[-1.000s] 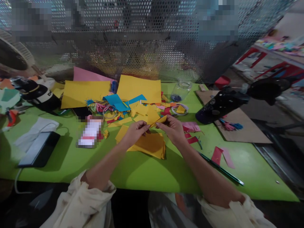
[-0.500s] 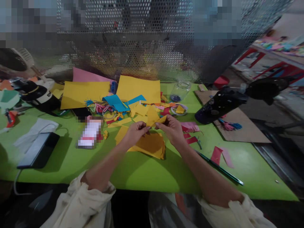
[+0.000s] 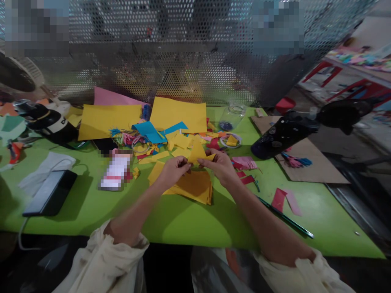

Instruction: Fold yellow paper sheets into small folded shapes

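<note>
A folded piece of yellow paper is held up between my two hands, its upper part coming to a point. My left hand pinches its lower left side with thumb and fingers. On the other side my right hand is closed on the right edge, where a small yellow corner sticks out. Directly beneath lies a stack of orange-yellow paper, partly covered by my hands. Yellow scraps and blue paper pieces are heaped just behind.
Left on the green table are a phone, a dark box and a black bottle. A glass jar, a dark tilted bottle, cardboard and a green pen occupy the right. Yellow sheets lie behind.
My right hand's fingers have shifted slightly over the yellow paper, and its raised part now stands more pointed. My left hand keeps its pinch with almost no movement.
</note>
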Motion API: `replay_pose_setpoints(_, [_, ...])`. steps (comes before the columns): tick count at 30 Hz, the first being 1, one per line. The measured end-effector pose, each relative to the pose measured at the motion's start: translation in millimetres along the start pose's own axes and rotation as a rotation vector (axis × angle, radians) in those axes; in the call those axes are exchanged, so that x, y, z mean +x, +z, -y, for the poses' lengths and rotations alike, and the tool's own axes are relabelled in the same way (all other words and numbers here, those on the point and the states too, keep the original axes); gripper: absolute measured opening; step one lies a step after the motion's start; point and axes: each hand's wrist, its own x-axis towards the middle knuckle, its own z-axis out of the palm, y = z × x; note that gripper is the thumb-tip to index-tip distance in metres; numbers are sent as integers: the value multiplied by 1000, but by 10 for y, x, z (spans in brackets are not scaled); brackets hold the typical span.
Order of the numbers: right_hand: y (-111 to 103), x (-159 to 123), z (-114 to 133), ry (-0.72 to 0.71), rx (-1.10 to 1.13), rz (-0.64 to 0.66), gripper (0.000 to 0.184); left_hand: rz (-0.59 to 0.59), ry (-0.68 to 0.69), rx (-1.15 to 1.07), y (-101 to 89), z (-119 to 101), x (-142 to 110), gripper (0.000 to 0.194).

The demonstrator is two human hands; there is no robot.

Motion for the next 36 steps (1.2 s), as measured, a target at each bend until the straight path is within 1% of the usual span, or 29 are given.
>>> replay_pose_setpoints(3, [-11, 10, -11, -8, -3, -50, 45, 34, -3, -26, -17, -14, 3, 25])
replay_pose_setpoints(7, [-29, 17, -5, -46, 41, -109, 42, 2, 12, -98, -54, -45, 10, 28])
replay_pose_setpoints(11, [-32, 16, -2, -38, 48, -134, 41, -15, 56, -86, -59, -30, 16, 23])
replay_pose_setpoints(15, [-21, 16, -20, -35, 53, -119, 44, -31, 66, -57, -43, -17, 28, 16])
replay_pose_setpoints(18, [-16, 19, -40, -65, 32, -98, 44, -27, 36, -71, -38, -42, 32, 13])
replay_pose_setpoints(21, [-13, 17, -47, -79, -7, -106, 45, -29, 0, -91, -37, -66, 27, 11])
replay_pose_setpoints(24, [-2, 2, -32, -93, -73, -114, 45, -7, -18, -84, -36, -62, 17, 15])
replay_pose_setpoints(28, [28, -22, -3, -109, -99, -106, 46, 27, 10, -10, -37, -44, 9, 26])
replay_pose_setpoints(33, [38, -12, -10, -77, -54, -69, 48, 0, 62, 40, -50, -36, 15, 25])
replay_pose_setpoints(36, [25, 7, -46, -66, -33, -58, 48, 6, 56, 27, -50, -25, 23, 27])
